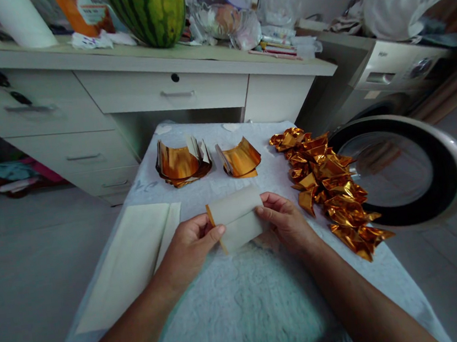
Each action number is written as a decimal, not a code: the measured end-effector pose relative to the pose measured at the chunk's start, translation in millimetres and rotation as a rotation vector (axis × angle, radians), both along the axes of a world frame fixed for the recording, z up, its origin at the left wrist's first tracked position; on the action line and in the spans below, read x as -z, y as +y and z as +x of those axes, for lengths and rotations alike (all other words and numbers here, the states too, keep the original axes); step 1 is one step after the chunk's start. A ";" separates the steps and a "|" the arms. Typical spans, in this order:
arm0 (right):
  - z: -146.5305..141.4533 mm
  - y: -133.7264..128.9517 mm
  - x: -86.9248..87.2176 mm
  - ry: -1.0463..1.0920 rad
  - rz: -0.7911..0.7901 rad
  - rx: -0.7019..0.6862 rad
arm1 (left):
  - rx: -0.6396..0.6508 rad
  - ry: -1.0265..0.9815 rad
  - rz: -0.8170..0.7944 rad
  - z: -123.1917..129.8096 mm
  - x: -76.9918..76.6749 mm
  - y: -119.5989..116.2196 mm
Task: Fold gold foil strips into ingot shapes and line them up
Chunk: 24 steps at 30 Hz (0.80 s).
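Note:
Between my hands is a sheet of paper (240,214), pale side up, with a thin gold strip along its left edge and a fold line across its middle. My left hand (197,238) pinches the left edge, thumb on top. The right edge is gripped by my right hand (284,217), also with the thumb on top. Beyond the hands lie two curled stacks of gold foil paper, a larger stack (180,163) on the left and a smaller stack (240,158) beside it. Folded gold foil pieces (330,186) are heaped at the right.
White paper sheets (127,261) lie at the left of the cloth-covered table (246,313). A drawer cabinet (169,92) stands behind, with a cut watermelon (151,14) on top. To the right, the open round door (448,166) of a washing machine (375,75) adjoins the table's edge.

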State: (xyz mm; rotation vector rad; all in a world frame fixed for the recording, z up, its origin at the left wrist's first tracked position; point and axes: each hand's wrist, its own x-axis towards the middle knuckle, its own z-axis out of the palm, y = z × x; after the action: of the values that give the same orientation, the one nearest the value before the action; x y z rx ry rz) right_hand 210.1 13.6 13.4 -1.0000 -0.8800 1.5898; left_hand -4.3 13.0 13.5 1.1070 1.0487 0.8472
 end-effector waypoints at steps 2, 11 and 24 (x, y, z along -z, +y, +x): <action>0.9 -0.3 -0.4 0.006 -0.010 0.000 | -0.005 -0.006 -0.001 -1.5 0.8 -0.1; 1.1 0.3 0.3 0.015 0.027 0.058 | -0.058 0.005 0.013 0.8 -1.2 0.5; -2.9 -2.2 0.8 -0.442 0.406 0.316 | -0.008 0.348 0.295 2.2 -9.5 -9.3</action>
State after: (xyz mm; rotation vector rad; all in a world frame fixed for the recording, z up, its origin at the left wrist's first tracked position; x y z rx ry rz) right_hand 207.2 11.3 12.6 -1.1425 -1.2171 0.8875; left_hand -2.2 3.7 23.0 1.5398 1.2394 0.8517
